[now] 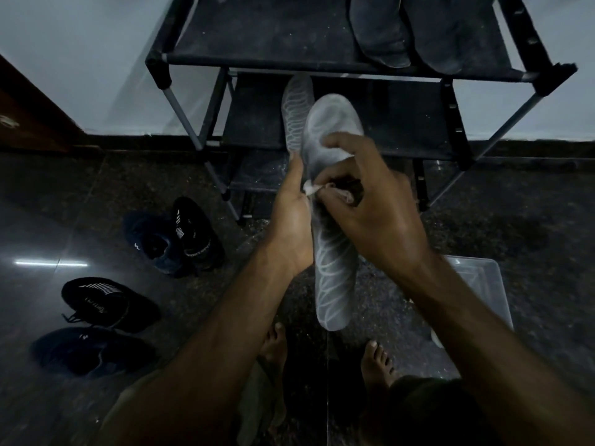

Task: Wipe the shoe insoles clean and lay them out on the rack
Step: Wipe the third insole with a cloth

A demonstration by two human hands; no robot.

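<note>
My left hand (291, 217) grips two grey insoles held lengthwise in front of me. The nearer insole (333, 272) shows a pale looped pattern at its heel end and a smooth toe end. The second insole (296, 107) sticks out behind it at the upper left. My right hand (370, 204) pinches a small crumpled cloth (341, 189) against the middle of the nearer insole. Two dark insoles (380, 33) lie side by side on the top shelf of the black rack (257, 37), at its right.
Two pairs of dark shoes (174, 236) (106, 300) stand on the dark polished floor at the left. A clear plastic box (483, 284) sits on the floor at the right, partly behind my right arm. My bare feet are below. A white wall rises behind the rack.
</note>
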